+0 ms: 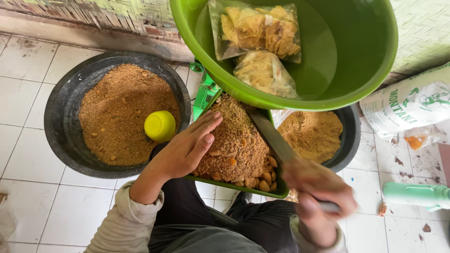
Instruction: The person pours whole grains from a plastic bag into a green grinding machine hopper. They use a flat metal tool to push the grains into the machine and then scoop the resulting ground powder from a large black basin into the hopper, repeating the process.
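head view: the left hand (187,147) lies flat and open on a heap of brown crumbs (234,140) in a green tray (276,192) on the lap. the right hand (318,194) is closed on a knife (272,136) laid across the heap. most looks ground fine; whole peanuts (262,180) remain at the near edge. a black basin (61,122) at left already holds crumbs.
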Action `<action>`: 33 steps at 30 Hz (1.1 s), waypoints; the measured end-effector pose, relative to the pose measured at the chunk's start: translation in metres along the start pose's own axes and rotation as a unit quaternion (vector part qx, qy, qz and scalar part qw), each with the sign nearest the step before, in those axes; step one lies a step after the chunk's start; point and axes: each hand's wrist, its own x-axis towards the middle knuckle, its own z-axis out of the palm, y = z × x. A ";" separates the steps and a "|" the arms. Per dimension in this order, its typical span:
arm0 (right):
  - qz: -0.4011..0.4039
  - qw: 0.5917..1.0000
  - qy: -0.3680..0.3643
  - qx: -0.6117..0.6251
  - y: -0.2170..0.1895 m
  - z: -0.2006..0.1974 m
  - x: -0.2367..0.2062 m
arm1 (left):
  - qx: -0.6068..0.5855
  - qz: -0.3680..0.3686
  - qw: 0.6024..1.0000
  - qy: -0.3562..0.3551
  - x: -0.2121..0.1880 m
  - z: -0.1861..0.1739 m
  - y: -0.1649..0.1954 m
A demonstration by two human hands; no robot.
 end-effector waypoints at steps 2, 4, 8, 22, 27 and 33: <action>0.009 0.999 -0.033 -0.011 0.010 -0.002 -0.007 | -0.002 -0.010 1.000 0.002 0.000 -0.001 0.001; -0.030 0.999 -0.033 0.004 0.023 0.000 -0.011 | -0.008 -0.007 1.000 0.007 0.002 -0.001 0.001; -0.074 0.997 0.002 0.026 0.041 0.004 -0.014 | -0.010 -0.006 1.000 0.007 0.002 -0.001 0.002; -0.053 0.996 0.067 -0.008 -0.046 -0.019 0.023 | 0.003 -0.003 1.000 0.012 0.001 0.002 0.001; -0.010 0.998 0.053 0.031 -0.015 -0.020 0.021 | 0.027 0.009 1.000 -0.006 0.002 0.002 0.001; -0.114 0.991 -0.066 0.039 -0.006 -0.021 0.016 | 0.024 0.015 1.000 -0.013 0.002 0.001 -0.002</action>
